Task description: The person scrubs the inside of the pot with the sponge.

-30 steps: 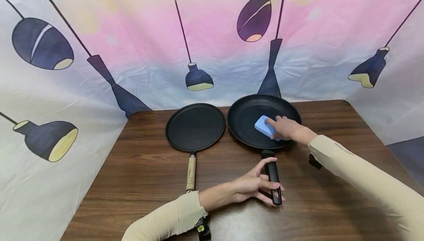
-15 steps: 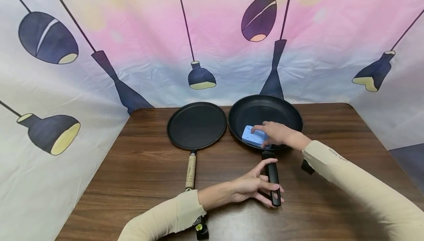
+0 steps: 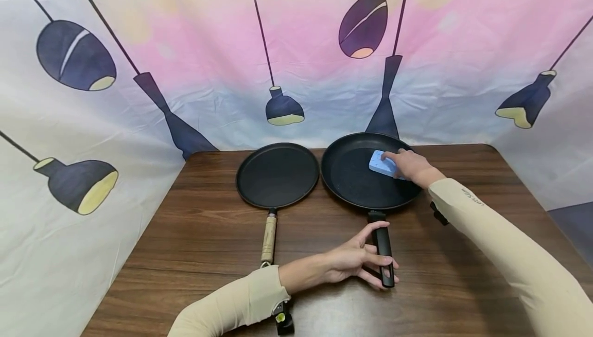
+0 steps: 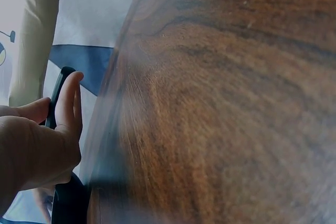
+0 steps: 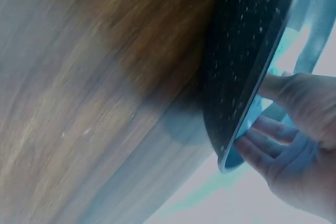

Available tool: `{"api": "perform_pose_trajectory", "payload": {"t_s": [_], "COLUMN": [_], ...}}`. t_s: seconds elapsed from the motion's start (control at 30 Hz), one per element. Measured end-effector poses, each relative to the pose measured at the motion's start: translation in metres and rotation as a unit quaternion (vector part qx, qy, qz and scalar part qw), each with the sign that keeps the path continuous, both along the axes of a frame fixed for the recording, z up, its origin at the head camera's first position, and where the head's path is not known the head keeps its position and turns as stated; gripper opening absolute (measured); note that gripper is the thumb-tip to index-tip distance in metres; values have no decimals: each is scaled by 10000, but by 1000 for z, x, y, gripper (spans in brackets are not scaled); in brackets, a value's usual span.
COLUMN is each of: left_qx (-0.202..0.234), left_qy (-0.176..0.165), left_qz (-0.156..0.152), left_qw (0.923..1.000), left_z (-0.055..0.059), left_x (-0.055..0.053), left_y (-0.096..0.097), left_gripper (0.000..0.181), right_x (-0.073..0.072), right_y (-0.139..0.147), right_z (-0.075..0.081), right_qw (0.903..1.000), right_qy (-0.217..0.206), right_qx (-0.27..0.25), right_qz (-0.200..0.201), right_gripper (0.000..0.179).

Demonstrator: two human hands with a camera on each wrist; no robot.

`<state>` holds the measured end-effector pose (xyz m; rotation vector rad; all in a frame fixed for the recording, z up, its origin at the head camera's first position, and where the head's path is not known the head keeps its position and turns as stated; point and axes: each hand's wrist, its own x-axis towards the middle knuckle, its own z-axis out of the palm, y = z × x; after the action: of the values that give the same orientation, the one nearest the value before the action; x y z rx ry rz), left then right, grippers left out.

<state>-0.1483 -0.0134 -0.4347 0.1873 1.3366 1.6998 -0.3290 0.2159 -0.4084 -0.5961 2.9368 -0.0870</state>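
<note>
A deep black frying pan [image 3: 347, 182] sits at the back right of the table, its black handle [image 3: 382, 242] toward me. My left hand [image 3: 349, 261] grips that handle, thumb and fingers on either side of it; the left wrist view shows the fingers around the handle [image 4: 52, 111] from low beside the table. Inside the pan, my right hand [image 3: 410, 166] holds a light blue sponge [image 3: 381, 164] against the right part of the inner surface. In the right wrist view the fingers [image 5: 257, 153] reach over the pan's rim, and the sponge is mostly hidden.
A flat black griddle pan [image 3: 278, 175] with a wooden handle [image 3: 268, 239] lies just left of the frying pan, rims nearly together. Both stand near the back edge of the brown wooden table [image 3: 208, 224]. A cloth backdrop [image 3: 199, 59] printed with lamps hangs behind.
The right hand slid the sponge leftward and toward me across the pan, then back up to the right side. The left hand kept its hold on the handle.
</note>
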Motion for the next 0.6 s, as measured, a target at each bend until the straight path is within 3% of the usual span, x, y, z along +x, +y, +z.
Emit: {"api": "perform_pose_trajectory", "payload": {"t_s": [0.2, 0.47, 0.6], "left_qx": [31, 23, 85], "left_qy": [24, 8, -2], "left_qz": [-28, -61, -106], "left_qw": [10000, 10000, 9999], "left_z": [-2, -2, -2], "left_x": [0, 0, 1], "left_y": [0, -3, -3], "left_gripper": [72, 70, 70], "right_x": [8, 43, 56], "right_y": [4, -12, -33], "right_z": [-3, 3, 7], "right_qw": [9997, 9985, 9969], "right_qy": [-92, -295, -129], "right_qx": [-231, -208, -322], "right_qz": [88, 419, 713], "right_gripper": [54, 57, 52]}}
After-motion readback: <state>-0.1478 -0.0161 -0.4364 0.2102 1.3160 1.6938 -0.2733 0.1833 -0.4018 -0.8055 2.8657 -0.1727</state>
